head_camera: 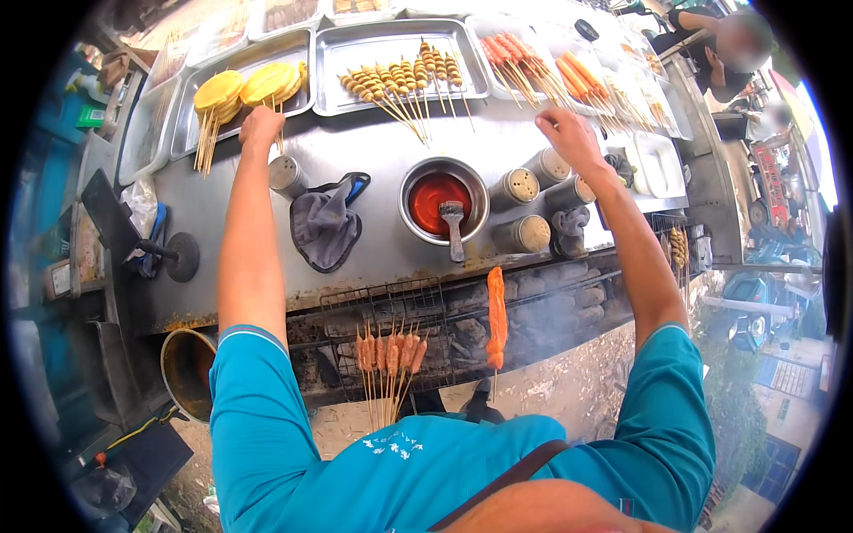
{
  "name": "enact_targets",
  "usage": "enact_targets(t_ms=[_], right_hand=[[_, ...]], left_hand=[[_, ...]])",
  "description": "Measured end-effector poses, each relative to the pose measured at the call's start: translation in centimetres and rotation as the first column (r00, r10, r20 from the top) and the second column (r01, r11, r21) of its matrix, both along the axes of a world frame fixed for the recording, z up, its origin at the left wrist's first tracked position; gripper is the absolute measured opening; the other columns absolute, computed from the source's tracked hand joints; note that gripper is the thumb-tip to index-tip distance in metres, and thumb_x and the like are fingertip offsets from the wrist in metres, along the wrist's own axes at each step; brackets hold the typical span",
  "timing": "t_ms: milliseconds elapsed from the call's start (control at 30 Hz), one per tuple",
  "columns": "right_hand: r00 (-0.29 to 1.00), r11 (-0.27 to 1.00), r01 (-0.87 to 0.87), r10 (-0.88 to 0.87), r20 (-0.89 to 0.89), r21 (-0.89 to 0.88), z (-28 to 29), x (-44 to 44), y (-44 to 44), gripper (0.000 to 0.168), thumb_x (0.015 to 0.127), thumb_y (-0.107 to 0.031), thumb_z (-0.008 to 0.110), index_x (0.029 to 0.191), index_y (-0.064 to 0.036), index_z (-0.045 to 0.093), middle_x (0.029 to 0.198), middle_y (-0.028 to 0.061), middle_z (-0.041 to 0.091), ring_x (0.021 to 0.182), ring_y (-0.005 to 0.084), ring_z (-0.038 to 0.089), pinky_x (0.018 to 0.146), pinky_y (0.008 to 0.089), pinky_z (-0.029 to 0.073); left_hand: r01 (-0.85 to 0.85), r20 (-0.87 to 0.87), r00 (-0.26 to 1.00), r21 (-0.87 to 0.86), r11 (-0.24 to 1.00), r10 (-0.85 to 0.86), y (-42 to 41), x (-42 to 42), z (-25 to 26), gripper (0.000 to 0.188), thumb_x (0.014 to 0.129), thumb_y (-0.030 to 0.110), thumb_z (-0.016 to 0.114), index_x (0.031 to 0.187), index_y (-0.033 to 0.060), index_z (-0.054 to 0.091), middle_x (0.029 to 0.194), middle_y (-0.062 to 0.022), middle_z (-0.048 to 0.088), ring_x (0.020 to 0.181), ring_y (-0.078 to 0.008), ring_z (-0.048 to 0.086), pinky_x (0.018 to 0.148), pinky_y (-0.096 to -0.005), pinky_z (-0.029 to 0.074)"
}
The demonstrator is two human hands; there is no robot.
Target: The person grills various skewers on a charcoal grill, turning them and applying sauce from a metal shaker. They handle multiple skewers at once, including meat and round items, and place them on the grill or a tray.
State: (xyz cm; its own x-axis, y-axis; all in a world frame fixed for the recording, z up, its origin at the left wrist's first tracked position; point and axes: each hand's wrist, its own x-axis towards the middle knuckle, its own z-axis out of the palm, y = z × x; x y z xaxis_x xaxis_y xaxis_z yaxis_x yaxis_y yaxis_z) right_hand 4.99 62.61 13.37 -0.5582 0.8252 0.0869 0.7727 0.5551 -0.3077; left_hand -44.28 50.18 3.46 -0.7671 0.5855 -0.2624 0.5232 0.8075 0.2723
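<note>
My left hand [261,126] is curled over the sticks below a stack of yellow disc-shaped skewers [272,83] at the tray's near rim. Its fingertips are hidden, so its hold is unclear. A second stack of yellow discs [218,93] lies to its left. My right hand [566,133] hovers with loosely bent fingers near the sticks of pink sausage skewers [516,53], nothing visible in it. Between my arms, a steel bowl [408,216] contains red sauce [426,200], with a flat brush [454,233] leaning on its rim. Shaker tins [522,185] stand right of the bowl.
Spiral-cut skewers [400,73] lie in the middle tray. Grey cloths [326,230] rest on the steel counter [360,143]. Over the smoking charcoal grill [546,293] are small sausage skewers [392,353] and one orange-coated skewer [496,320]. A person [700,50] is at the far right.
</note>
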Motion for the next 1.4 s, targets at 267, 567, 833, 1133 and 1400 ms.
enact_targets(t_ms=[267, 567, 833, 1133, 1400], right_hand=[[0.930, 0.959, 0.202, -0.251, 0.269, 0.199, -7.9, -5.8, 12.6, 0.030, 0.084, -0.026, 0.049, 0.100, -0.007, 0.065, 0.098, 0.0150, 0.065, 0.096, 0.0318, 0.060, 0.082, 0.0424, 0.046], [0.895, 0.918, 0.362, -0.391, 0.215, 0.164, -8.4, -7.2, 13.8, 0.032, 0.086, -0.024, 0.043, 0.098, -0.005, 0.065, 0.098, 0.0197, 0.064, 0.096, 0.0346, 0.061, 0.082, 0.0434, 0.047], [0.748, 0.888, 0.208, -0.415, -0.519, -0.410, -3.0, -2.8, 8.5, 0.020, 0.088, -0.020, 0.046, 0.086, -0.002, 0.054, 0.067, 0.0095, 0.060, 0.054, 0.0185, 0.059, 0.050, 0.0330, 0.047], [0.341, 0.609, -0.507, -0.508, -0.791, -0.610, 2.7, 6.1, -12.8, 0.017, 0.099, -0.021, 0.037, 0.097, -0.006, 0.044, 0.059, 0.0001, 0.037, 0.043, 0.0066, 0.032, 0.039, 0.0197, 0.029], [0.515, 0.544, -0.587, -0.320, -0.795, -0.600, 4.6, 13.0, -29.5, 0.019, 0.098, -0.022, 0.038, 0.092, -0.005, 0.045, 0.057, -0.0007, 0.041, 0.047, 0.0057, 0.039, 0.041, 0.0209, 0.031]], left_hand=[[-0.215, 0.562, 0.826, 0.375, 0.902, -0.037, -1.3, -2.4, -1.5, 0.022, 0.079, 0.014, 0.055, 0.087, -0.0046, 0.063, 0.078, -0.0125, 0.066, 0.066, -0.0151, 0.065, 0.051, -0.0269, 0.049], [-0.745, 0.951, 0.148, 0.286, 0.602, -0.270, -0.7, -3.6, -0.8, 0.018, 0.096, 0.014, 0.040, 0.086, 0.0010, 0.049, 0.064, -0.0027, 0.053, 0.046, -0.0033, 0.046, 0.034, -0.0157, 0.031], [-0.575, 0.784, 0.536, 0.611, 0.544, -0.314, -2.5, 3.1, 3.7, 0.013, 0.096, 0.014, 0.038, 0.103, 0.0035, 0.041, 0.100, -0.0154, 0.064, 0.073, -0.0151, 0.066, 0.046, -0.0189, 0.048], [-0.683, 0.789, 0.298, 0.569, 0.457, -0.537, -8.6, 17.9, 12.3, 0.025, 0.095, 0.028, 0.048, 0.101, 0.0038, 0.048, 0.059, 0.0055, 0.033, 0.039, -0.0008, 0.027, 0.032, -0.0158, 0.021], [-0.675, 0.767, 0.221, 0.566, 0.473, -0.602, -22.4, 46.7, 14.4, 0.012, 0.093, 0.011, 0.047, 0.103, 0.0062, 0.050, 0.106, -0.0139, 0.060, 0.040, -0.0015, 0.031, 0.033, -0.0142, 0.024]])
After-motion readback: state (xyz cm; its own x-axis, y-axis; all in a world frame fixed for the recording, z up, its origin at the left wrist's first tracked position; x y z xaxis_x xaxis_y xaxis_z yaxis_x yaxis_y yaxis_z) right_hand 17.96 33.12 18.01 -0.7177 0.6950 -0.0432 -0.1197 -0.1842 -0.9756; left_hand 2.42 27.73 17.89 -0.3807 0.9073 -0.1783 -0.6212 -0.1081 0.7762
